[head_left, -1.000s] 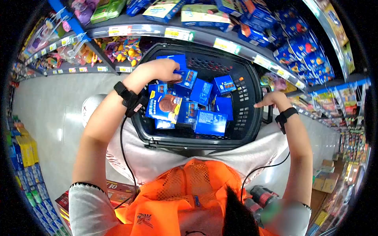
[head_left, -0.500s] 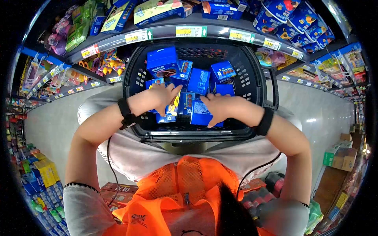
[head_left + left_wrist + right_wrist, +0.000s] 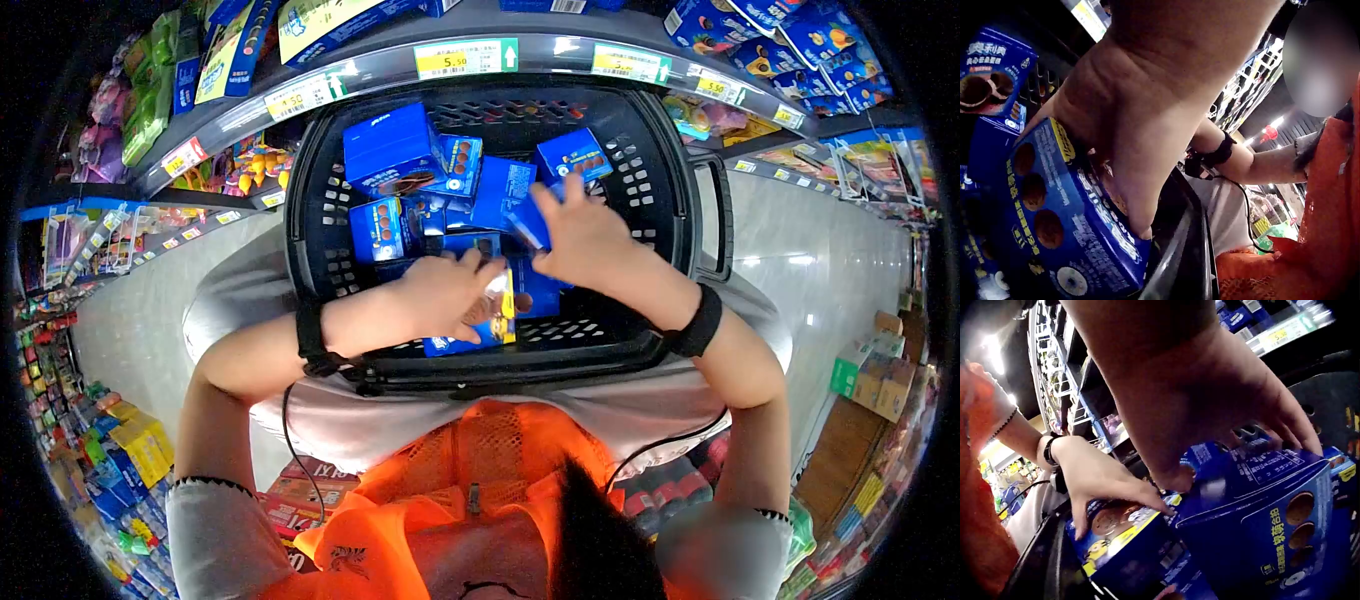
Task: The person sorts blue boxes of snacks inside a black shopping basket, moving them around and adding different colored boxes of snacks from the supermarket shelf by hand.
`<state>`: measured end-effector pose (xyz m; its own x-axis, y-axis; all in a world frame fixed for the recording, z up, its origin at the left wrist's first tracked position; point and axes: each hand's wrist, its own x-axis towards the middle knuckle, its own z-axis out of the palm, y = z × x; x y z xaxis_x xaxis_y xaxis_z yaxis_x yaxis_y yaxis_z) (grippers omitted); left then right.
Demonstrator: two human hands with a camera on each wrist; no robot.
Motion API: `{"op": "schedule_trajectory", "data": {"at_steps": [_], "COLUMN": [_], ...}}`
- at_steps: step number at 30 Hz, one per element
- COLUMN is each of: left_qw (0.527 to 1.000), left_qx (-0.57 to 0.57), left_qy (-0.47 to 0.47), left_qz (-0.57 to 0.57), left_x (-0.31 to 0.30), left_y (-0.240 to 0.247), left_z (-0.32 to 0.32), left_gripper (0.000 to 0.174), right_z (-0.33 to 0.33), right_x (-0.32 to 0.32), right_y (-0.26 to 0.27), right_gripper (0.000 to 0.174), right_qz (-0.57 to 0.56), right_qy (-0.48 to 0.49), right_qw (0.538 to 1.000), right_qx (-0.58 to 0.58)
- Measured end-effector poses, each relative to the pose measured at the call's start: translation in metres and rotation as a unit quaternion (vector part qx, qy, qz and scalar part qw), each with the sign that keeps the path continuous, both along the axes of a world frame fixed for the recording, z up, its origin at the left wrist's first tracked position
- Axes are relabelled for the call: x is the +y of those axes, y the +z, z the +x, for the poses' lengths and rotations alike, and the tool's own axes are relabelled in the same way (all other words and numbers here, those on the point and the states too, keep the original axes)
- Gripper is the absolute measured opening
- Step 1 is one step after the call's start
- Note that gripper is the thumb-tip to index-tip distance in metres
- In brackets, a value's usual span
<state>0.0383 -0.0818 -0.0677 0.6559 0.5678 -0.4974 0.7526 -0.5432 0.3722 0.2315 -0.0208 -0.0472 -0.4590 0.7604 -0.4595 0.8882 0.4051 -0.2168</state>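
A black shopping basket point(image 3: 540, 372) on the person's lap holds several blue cookie boxes. At its near side the left hand point(image 3: 430, 295) grips a blue cookie box with a yellow edge point(image 3: 1079, 212), thumb on one face and the fingers over the far side. Farther right, the right hand point(image 3: 590, 235) holds another blue cookie box point(image 3: 1260, 519) between thumb and fingers, tilted above the pile. A larger blue box point(image 3: 390, 150) stands in the back left corner; a smaller cookie box point(image 3: 575, 155) leans at the back right.
Behind the basket runs a store shelf edge with price tags point(image 3: 465, 60) and packaged snacks above. The basket's handle point(image 3: 715, 215) hangs at its right side. Cardboard boxes point(image 3: 875, 375) stand on the floor at right, and bottles point(image 3: 670, 495) stand beside the person.
The left hand has left the box at the back left and drawn the yellow-edged box toward the near middle. The right hand came from the basket's right rim and now holds a box.
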Motion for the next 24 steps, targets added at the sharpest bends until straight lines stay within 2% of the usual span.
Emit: {"op": "schedule_trajectory", "data": {"at_steps": [1,3,5,7,9,10,11,13,14,16,21,23,24], "left_qw": [1.000,1.000,0.998,0.999,0.998,0.996,0.996,0.988,0.991,0.991,0.989,0.987,0.986], "left_qx": [-0.005,0.016,0.045,0.040,-0.026,-0.058,-0.059,-0.089,-0.082,-0.078,-0.078,-0.068,-0.086], "left_qy": [-0.022,-0.026,-0.037,-0.023,-0.055,-0.062,-0.064,-0.122,-0.104,-0.109,-0.127,-0.136,-0.136], "left_qz": [0.017,0.009,-0.003,-0.012,0.007,0.008,0.006,0.027,0.010,0.020,0.002,-0.049,-0.034], "left_x": [-0.002,-0.002,-0.001,0.000,0.001,0.001,0.001,0.002,0.002,0.002,0.001,0.005,0.005], "left_y": [-0.005,-0.005,-0.008,-0.006,-0.006,-0.005,-0.006,-0.007,-0.003,-0.003,-0.023,-0.028,-0.029], "left_z": [0.000,0.000,0.000,-0.001,-0.005,-0.005,-0.004,-0.002,0.001,0.004,0.003,0.002,0.001], "left_gripper": [0.105,0.107,0.108,0.104,0.101,0.091,0.091,0.081,0.070,0.066,0.055,0.055,0.055], "right_z": [0.002,0.015,0.023,0.030,0.040,0.044,0.047,0.048,0.049,0.052,0.054,0.058,0.058], "right_x": [0.006,0.006,0.005,0.007,0.012,0.014,0.016,0.018,0.019,0.021,0.019,0.019,0.019], "right_y": [0.005,0.005,0.009,0.010,0.002,-0.005,-0.009,-0.017,-0.025,-0.031,-0.006,-0.005,-0.004], "right_gripper": [0.076,0.073,0.072,0.071,0.070,0.069,0.069,0.068,0.071,0.070,0.064,0.057,0.057], "right_qz": [-0.012,0.006,0.032,0.081,0.094,0.113,0.132,0.134,0.130,0.124,0.147,0.095,0.096], "right_qy": [-0.028,-0.077,-0.080,-0.104,-0.109,-0.127,-0.145,-0.131,-0.103,-0.066,-0.013,0.029,0.028], "right_qw": [0.999,0.997,0.996,0.985,0.983,0.981,0.978,0.976,0.979,0.979,0.979,0.988,0.988], "right_qx": [-0.036,-0.022,-0.038,-0.112,-0.111,-0.093,-0.076,-0.107,-0.119,-0.149,-0.139,-0.120,-0.120]}}
